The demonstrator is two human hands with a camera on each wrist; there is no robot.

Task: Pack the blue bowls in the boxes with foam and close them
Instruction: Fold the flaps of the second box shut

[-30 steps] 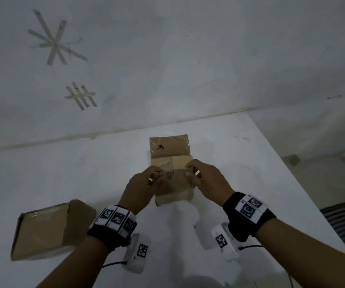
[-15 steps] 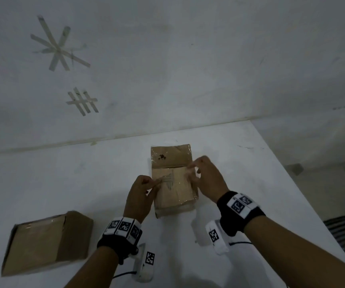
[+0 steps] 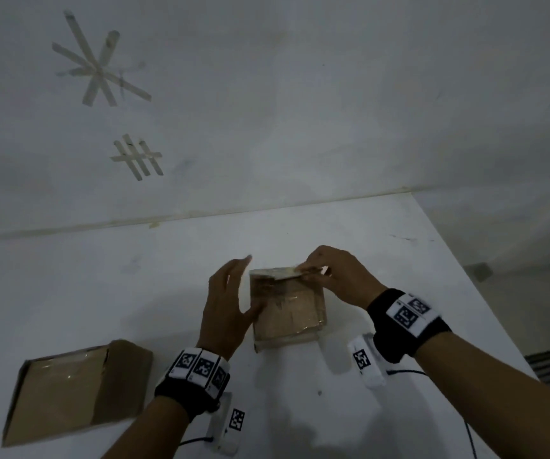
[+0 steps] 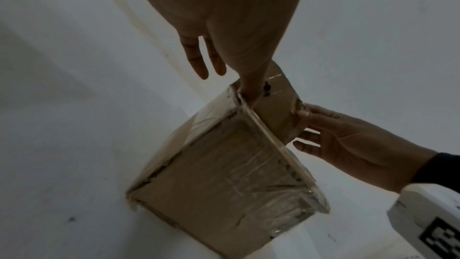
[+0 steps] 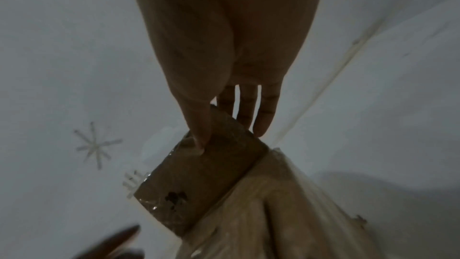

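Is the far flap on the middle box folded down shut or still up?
Still up. The right hand pinches the flap, which stands off the box top.

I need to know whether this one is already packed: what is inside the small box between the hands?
Nothing inside shows. The right hand pinches the far flap of the small box; the left hand touches its side. Cardboard hides any bowl or foam.

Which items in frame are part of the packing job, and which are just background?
In the job:
- small box, right hand pinching its far flap
- left hand, thumb at the box's side
- second box, lying at the left of the table

Background:
- tape marks on the wall
- no bowls or foam in view
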